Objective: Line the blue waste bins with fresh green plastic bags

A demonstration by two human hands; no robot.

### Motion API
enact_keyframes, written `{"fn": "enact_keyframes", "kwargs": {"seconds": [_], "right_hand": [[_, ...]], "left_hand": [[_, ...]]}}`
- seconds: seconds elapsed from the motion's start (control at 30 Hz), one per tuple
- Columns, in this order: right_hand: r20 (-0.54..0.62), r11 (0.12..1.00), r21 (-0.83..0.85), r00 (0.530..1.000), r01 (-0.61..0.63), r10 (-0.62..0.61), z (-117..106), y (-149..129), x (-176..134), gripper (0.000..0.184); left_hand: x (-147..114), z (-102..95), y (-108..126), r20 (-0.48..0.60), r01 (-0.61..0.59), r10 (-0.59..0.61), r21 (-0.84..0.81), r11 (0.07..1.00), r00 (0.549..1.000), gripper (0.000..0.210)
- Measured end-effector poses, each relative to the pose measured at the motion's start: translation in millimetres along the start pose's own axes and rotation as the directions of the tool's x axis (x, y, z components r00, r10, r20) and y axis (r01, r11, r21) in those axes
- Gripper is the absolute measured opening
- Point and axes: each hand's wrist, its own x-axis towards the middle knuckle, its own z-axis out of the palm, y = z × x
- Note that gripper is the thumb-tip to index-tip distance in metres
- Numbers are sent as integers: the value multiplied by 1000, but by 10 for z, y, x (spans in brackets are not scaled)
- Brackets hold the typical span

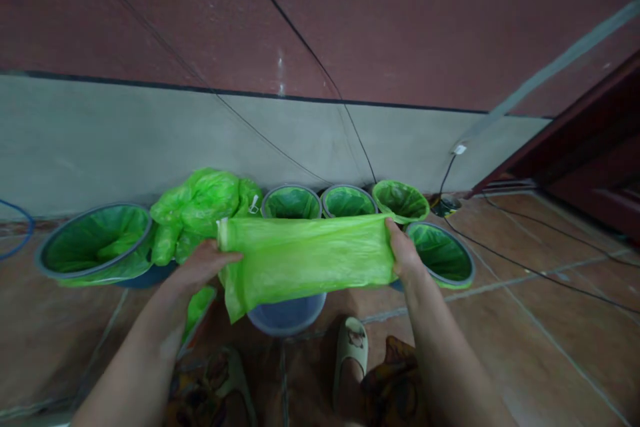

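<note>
A green plastic garbage bag, folded into a long flat strip, is stretched level between my two hands. My left hand grips its left end, near a white drawstring edge, with the thumb lying over the front. At the other end, my right hand is closed on the right edge; its fingers are partly hidden behind the plastic. Below the bag stands a pale translucent bin, its upper part covered by the bag.
Along the wall stand several bins lined in green, among them a large one at left and one at right. A heap of green bags lies between. A black cable crosses the tiles. My slippered foot is below.
</note>
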Motion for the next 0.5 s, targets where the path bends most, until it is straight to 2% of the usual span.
{"fn": "enact_keyframes", "kwargs": {"seconds": [0.03,0.1,0.17,0.23,0.3,0.4,0.5], "right_hand": [[155,997,42,986,-71,64,18,-26,-50,50],[428,984,89,898,-155,103,45,-76,-154,53],[560,981,88,823,-174,95,56,-106,-239,47],[597,986,43,796,-159,102,56,-102,-286,42],[596,991,-27,793,-135,124,55,-64,-289,42],[559,988,-86,815,-127,154,63,20,-241,37],[500,988,-55,852,-146,154,66,78,-183,32]], "left_hand": [[14,-23,18,-40,13,-13,-13,1000,999,28],[34,-65,50,-86,47,-51,-53,997,995,28],[44,-92,65,-101,75,-85,-93,993,991,29],[49,-104,60,-97,89,-101,-117,989,990,33],[57,-112,36,-108,79,-94,-140,987,990,36],[94,-140,-24,-87,63,-76,-151,986,993,41],[177,-190,-91,-69,26,-28,-33,999,997,37]]}}
